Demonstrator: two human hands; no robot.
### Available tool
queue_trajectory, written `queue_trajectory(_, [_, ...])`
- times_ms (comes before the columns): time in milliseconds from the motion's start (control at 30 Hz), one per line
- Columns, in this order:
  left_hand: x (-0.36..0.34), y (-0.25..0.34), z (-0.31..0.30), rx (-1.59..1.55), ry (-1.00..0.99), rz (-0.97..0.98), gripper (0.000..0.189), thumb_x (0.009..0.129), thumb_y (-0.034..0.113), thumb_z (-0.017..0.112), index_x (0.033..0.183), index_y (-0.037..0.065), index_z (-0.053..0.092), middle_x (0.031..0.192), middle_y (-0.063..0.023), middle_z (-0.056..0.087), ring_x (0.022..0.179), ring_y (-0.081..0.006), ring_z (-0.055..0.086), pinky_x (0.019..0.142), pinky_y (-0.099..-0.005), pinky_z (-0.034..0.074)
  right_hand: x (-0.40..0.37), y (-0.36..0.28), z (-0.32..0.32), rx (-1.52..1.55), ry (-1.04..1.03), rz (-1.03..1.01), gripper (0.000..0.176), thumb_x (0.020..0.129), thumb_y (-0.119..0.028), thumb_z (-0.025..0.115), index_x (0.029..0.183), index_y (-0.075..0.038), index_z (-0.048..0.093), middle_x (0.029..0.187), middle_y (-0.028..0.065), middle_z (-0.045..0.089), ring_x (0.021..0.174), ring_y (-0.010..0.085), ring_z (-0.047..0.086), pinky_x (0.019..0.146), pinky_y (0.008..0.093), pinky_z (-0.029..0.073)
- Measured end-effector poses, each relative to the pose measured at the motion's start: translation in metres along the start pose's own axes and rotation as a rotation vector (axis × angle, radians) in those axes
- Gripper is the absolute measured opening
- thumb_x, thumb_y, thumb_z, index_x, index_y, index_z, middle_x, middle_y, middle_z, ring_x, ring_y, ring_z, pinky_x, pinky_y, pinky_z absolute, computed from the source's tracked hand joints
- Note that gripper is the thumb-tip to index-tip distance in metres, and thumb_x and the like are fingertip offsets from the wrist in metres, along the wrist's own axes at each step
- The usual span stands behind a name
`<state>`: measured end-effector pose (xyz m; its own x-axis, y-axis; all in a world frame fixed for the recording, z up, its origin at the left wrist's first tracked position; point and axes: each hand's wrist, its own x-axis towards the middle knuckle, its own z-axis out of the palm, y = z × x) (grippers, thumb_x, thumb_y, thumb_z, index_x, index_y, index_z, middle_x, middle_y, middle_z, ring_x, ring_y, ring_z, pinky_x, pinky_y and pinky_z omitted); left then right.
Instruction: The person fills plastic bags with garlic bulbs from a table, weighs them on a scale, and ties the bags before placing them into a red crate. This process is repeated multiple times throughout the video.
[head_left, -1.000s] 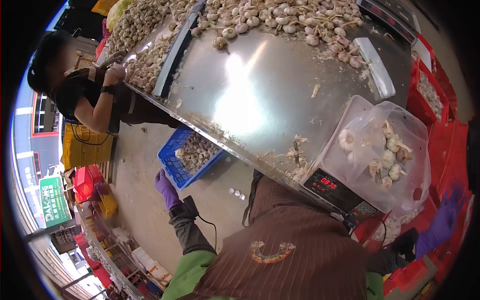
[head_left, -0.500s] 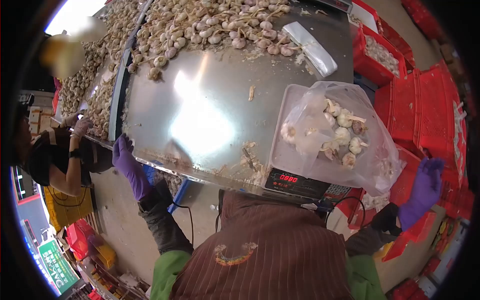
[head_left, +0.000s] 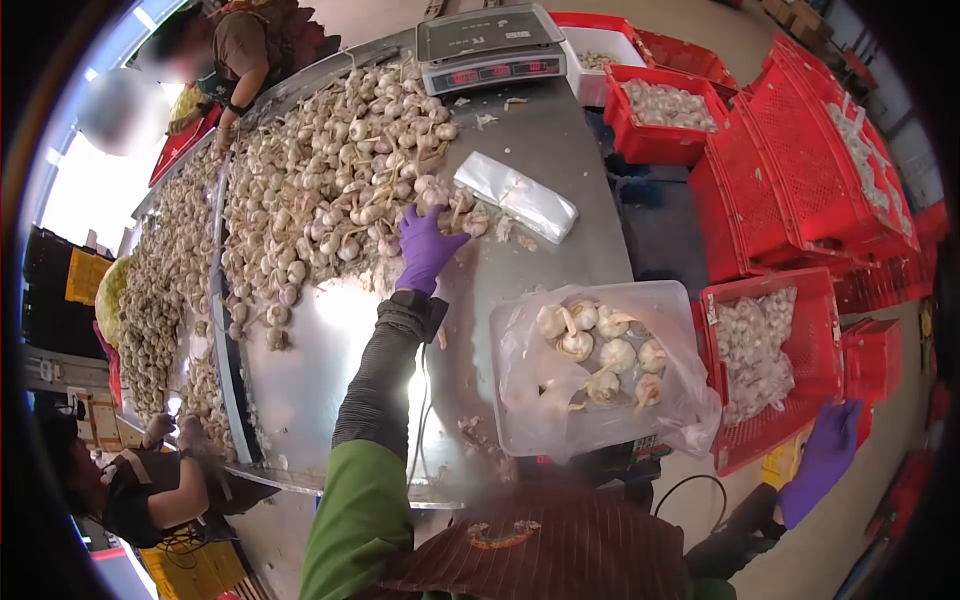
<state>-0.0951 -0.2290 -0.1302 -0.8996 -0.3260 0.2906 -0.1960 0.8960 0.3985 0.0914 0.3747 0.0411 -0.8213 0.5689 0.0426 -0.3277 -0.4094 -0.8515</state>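
My left hand (head_left: 428, 248), in a purple glove, reaches over the metal table to the near edge of a large garlic pile (head_left: 340, 180); its fingers are spread at the bulbs. Off to the right, my right hand (head_left: 822, 462), also gloved in purple, hangs beside a red crate (head_left: 835, 375) with its fingers extended and nothing visible in them. Between the hands, a clear plastic bag with several garlic bulbs (head_left: 615, 355) lies in a white tray (head_left: 505, 410) on a scale. A stack of folded clear bags (head_left: 515, 195) lies right of the pile.
Another scale (head_left: 490, 45) stands at the table's far end. Red crates (head_left: 665, 115) with garlic line the right side. A metal divider (head_left: 228, 360) separates a second garlic heap (head_left: 155, 310). One co-worker (head_left: 150, 490) is at the lower left, another (head_left: 245, 55) at the upper left.
My left hand has moved from the table's near left edge forward to the garlic pile. The view has shifted, bringing the far scale and a second co-worker into sight.
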Motion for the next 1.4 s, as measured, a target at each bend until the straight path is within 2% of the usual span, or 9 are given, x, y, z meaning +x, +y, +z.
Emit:
queue_trajectory(133, [0.015, 0.005, 0.023, 0.201, -0.125, 0.038, 0.038, 0.060, 0.034, 0.066, 0.093, 0.015, 0.060, 0.109, -0.0141, 0.045, 0.106, -0.0350, 0.040, 0.084, -0.0451, 0.038, 0.001, 0.004, -0.008, 0.058, 0.108, 0.066, 0.039, 0.086, -0.007, 0.043, 0.123, 0.003, 0.041, 0.118, 0.0120, 0.050, 0.109, 0.0178, 0.047, 0.098, 0.0335, 0.033])
queue_trajectory(233, [-0.007, 0.008, 0.034, 0.233, 0.145, 0.116, 0.026, 0.063, 0.029, 0.064, 0.078, 0.008, 0.057, 0.099, -0.0128, 0.048, 0.093, -0.0330, 0.045, 0.071, -0.0442, 0.040, 0.009, 0.019, -0.024, 0.068, 0.089, 0.088, 0.038, 0.085, -0.007, 0.044, 0.122, 0.002, 0.042, 0.114, 0.0117, 0.052, 0.105, 0.0173, 0.049, 0.095, 0.0331, 0.035])
queue_trajectory(333, [-0.011, 0.007, 0.026, 0.126, 0.048, 0.102, 0.022, 0.065, 0.025, 0.058, 0.077, 0.007, 0.056, 0.097, -0.0136, 0.049, 0.092, -0.0327, 0.046, 0.071, -0.0434, 0.038, 0.015, 0.035, -0.019, 0.057, 0.110, 0.109, 0.038, 0.084, -0.008, 0.046, 0.121, 0.001, 0.043, 0.109, 0.0104, 0.055, 0.099, 0.0172, 0.052, 0.093, 0.0328, 0.037])
queue_trajectory(500, [0.001, 0.044, 0.020, 0.009, -0.202, 0.318, 0.061, 0.062, 0.023, 0.059, 0.121, 0.024, 0.046, 0.097, -0.0149, 0.049, 0.093, -0.0349, 0.049, 0.073, -0.0452, 0.044, 0.013, 0.053, 0.008, 0.048, 0.087, 0.179, 0.033, 0.085, -0.007, 0.046, 0.117, 0.001, 0.047, 0.111, 0.0078, 0.054, 0.097, 0.0154, 0.052, 0.089, 0.0317, 0.039])
queue_trajectory(767, [0.029, 0.045, 0.036, 0.005, -0.381, 0.077, 0.036, 0.064, 0.028, 0.062, 0.098, 0.017, 0.058, 0.097, -0.0164, 0.055, 0.095, -0.0342, 0.052, 0.078, -0.0420, 0.045, 0.007, 0.052, 0.003, 0.141, 0.007, 0.209, 0.035, 0.084, -0.008, 0.047, 0.118, -0.003, 0.047, 0.106, 0.0066, 0.055, 0.093, 0.0148, 0.052, 0.090, 0.0318, 0.039])
queue_trajectory(967, [-0.029, 0.022, -0.054, -1.009, -0.232, -0.565, 0.040, 0.069, 0.007, 0.056, 0.108, 0.001, 0.050, 0.082, -0.0071, 0.053, 0.071, -0.0157, 0.053, 0.058, -0.0280, 0.046, -0.002, 0.046, 0.018, 0.068, 0.120, 0.190, 0.038, 0.081, -0.008, 0.050, 0.118, -0.004, 0.046, 0.098, 0.0043, 0.058, 0.090, 0.0140, 0.053, 0.090, 0.0314, 0.039])
queue_trajectory(1133, [-0.082, 0.063, -0.152, -1.690, -0.932, -0.193, 0.049, 0.074, 0.020, 0.048, 0.118, 0.002, 0.034, 0.093, -0.0128, 0.048, 0.079, -0.0236, 0.053, 0.057, -0.0334, 0.048, -0.002, 0.068, 0.040, 0.144, 0.048, 0.285, 0.036, 0.080, -0.007, 0.050, 0.115, -0.003, 0.048, 0.094, 0.0051, 0.060, 0.088, 0.0148, 0.054, 0.088, 0.0320, 0.040])
queue_trajectory(1167, [-0.100, 0.132, -0.172, -1.981, -0.828, -0.007, 0.053, 0.070, 0.020, 0.053, 0.117, 0.003, 0.035, 0.097, -0.0143, 0.049, 0.084, -0.0241, 0.054, 0.060, -0.0324, 0.049, -0.004, 0.072, 0.049, 0.203, 0.008, 0.324, 0.034, 0.080, -0.007, 0.049, 0.114, -0.003, 0.049, 0.093, 0.0053, 0.060, 0.087, 0.0154, 0.055, 0.087, 0.0323, 0.041])
queue_trajectory(1400, [-0.156, 0.197, -0.108, -0.887, -0.652, 0.183, 0.040, 0.069, 0.009, 0.066, 0.107, 0.006, 0.054, 0.114, -0.0105, 0.048, 0.109, -0.0217, 0.044, 0.091, -0.0308, 0.035, -0.021, 0.058, 0.059, 0.194, -0.134, 0.331, 0.033, 0.080, -0.005, 0.048, 0.112, -0.002, 0.051, 0.092, 0.0059, 0.061, 0.083, 0.0166, 0.056, 0.085, 0.0326, 0.042])
